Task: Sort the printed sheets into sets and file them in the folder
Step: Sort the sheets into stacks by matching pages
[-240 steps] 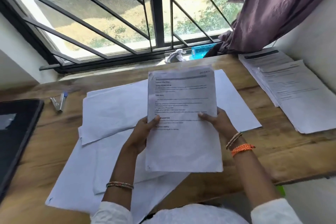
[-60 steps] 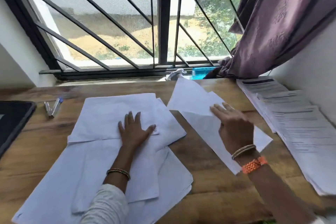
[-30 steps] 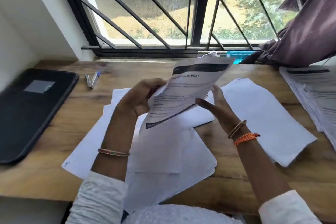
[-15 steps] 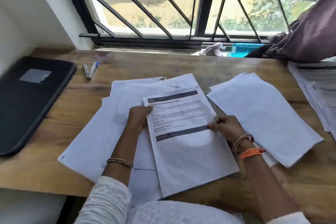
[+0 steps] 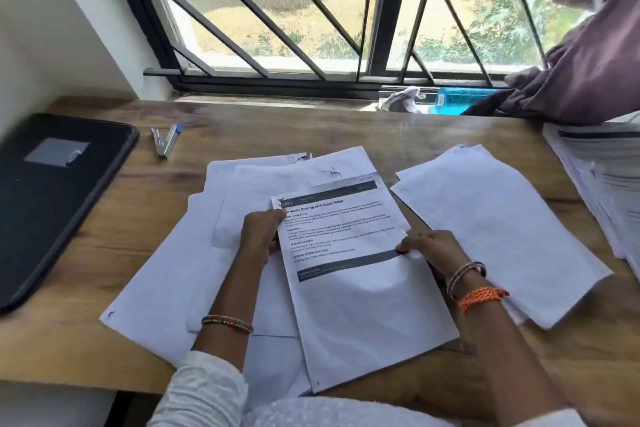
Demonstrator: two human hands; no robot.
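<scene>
I hold a printed sheet [image 5: 356, 274] with dark header bars, face up, over the desk's near middle. My left hand [image 5: 261, 232] grips its left edge and my right hand [image 5: 433, 250] grips its right edge. Under it lies a loose spread of face-down white sheets [image 5: 180, 270]. A second face-down pile [image 5: 498, 229] lies to the right. Printed sets [image 5: 599, 170] are stacked at the far right edge. The black folder [image 5: 52, 198] lies shut at the left.
A stapler [image 5: 166, 140] lies on the wooden desk [image 5: 277, 128] between the folder and the sheets. Behind the desk is a barred window; a blue box [image 5: 460, 100] and crumpled paper [image 5: 401, 102] rest on its sill. A purple curtain [image 5: 588, 73] hangs at the right.
One second ago I was lifting and turning this sheet in the air. It has since come down flat and face up over the pile, held by both hands.
</scene>
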